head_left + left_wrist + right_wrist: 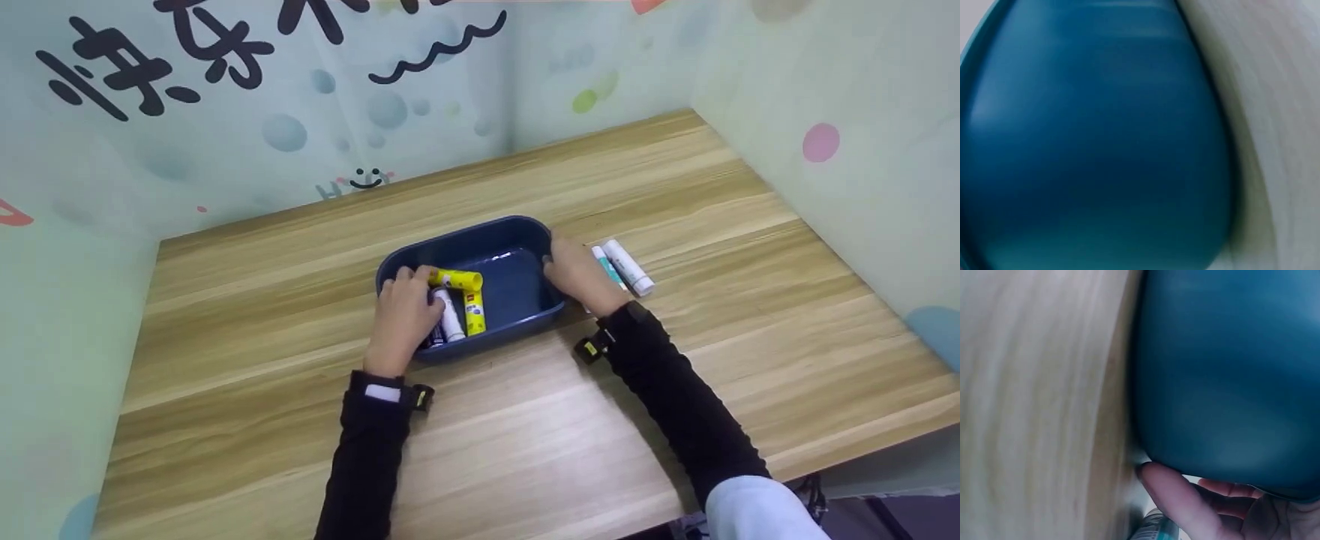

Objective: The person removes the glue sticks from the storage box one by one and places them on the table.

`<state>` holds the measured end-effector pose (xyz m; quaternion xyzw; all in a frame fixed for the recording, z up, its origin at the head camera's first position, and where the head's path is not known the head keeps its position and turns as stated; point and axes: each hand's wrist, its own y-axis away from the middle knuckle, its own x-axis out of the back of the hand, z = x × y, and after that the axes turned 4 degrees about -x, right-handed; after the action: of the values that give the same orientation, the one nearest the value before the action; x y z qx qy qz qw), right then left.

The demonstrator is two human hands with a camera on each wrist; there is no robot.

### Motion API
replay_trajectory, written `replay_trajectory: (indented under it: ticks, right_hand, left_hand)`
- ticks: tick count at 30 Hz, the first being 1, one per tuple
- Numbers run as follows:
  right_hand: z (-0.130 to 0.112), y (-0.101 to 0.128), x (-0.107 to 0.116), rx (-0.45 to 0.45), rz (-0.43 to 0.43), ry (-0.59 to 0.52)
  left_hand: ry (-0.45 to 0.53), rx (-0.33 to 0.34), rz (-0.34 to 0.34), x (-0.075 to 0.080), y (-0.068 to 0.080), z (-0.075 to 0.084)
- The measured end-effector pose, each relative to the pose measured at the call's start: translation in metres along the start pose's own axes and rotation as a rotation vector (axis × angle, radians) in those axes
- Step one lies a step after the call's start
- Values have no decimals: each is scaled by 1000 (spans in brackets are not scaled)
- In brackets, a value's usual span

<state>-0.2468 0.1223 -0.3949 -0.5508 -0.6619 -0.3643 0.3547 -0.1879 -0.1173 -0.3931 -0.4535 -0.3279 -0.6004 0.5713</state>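
A dark blue tray (pixel 525 229) sits mid-table in the head view. Inside it lie a yellow glue stick (pixel 459 280), a second yellow one (pixel 475 315) and a white one (pixel 450 316). My left hand (pixel 417 289) reaches into the tray's left end and pinches the end of the upper yellow stick. At the tray's right rim, my right hand (pixel 564 268) grips it. The right wrist view shows my fingers (pixel 1176 503) against the tray's outer wall (pixel 1230 377). Only a blurred tray wall (pixel 1095 140) fills the left wrist view.
Two white glue sticks (pixel 628 266) lie side by side on the wooden table (pixel 525 442), just right of my right hand. Pale decorated partition walls (pixel 840 135) close in the table at the back, left and right.
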Motion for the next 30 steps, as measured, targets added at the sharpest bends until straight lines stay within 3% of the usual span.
replay_trajectory:
  ticks: [8, 15, 18, 21, 24, 26, 30]
  right_hand:
    - [0, 2, -2, 17, 27, -13]
    - [1, 1, -3, 18, 30, 2]
    - [1, 0, -4, 19, 38, 0]
    - [2, 0, -4, 22, 44, -1]
    - [2, 1, -4, 21, 43, 1]
    - [2, 1, -3, 21, 40, 5]
    - [1, 0, -3, 19, 29, 11]
  left_hand:
    - [262, 35, -30, 7, -1, 1]
    - [342, 4, -249, 15, 2, 4]
    - [334, -1, -287, 18, 3, 5]
    - [343, -6, -257, 22, 4, 4]
    - [399, -9, -184, 27, 5, 1]
    - [463, -2, -135, 33, 6, -2]
    - [612, 72, -98, 46, 8, -12]
